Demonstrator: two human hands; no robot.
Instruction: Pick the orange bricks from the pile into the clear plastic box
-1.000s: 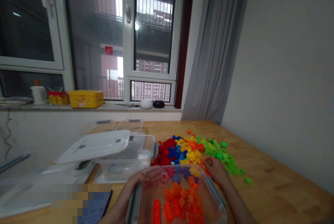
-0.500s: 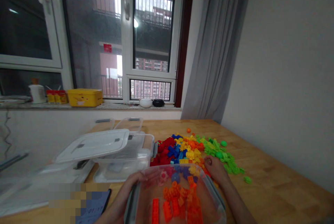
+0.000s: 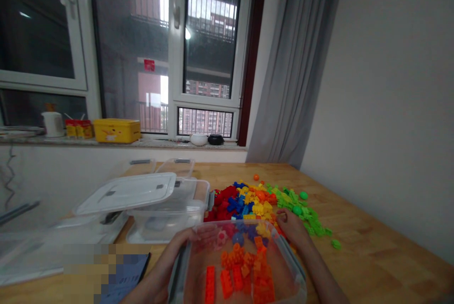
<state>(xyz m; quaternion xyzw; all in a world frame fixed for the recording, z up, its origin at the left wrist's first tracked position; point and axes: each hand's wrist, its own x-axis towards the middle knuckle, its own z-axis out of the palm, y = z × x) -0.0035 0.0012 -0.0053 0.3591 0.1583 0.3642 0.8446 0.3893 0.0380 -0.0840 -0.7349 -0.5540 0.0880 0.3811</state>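
Plainly, two hands are at work over one wooden table (image 3: 376,261). The left hand (image 3: 182,242) grips one clear tub (image 3: 196,266) by its left side, fingers showing through the plastic. Orange blocks (image 3: 262,280) lie inside the tub, overlapping too much to count. The right hand (image 3: 291,224) is curled just beside the tub, at one heap of toy blocks (image 3: 262,207); whether it pinches a piece, I cannot tell. The heap runs from red through blue, yellow and orange to green, with two green balls (image 3: 303,195) among the green pieces and one orange ball (image 3: 256,177) just beyond. One white lid (image 3: 133,193) lies over the clear boxes (image 3: 165,228) at left, and one phone (image 3: 124,275) lies nearer. On the sill (image 3: 159,143) sit one yellow box (image 3: 117,131), one white pot (image 3: 198,139) and one black pot (image 3: 215,140); one grey curtain (image 3: 294,67) hangs beside the window (image 3: 209,34).
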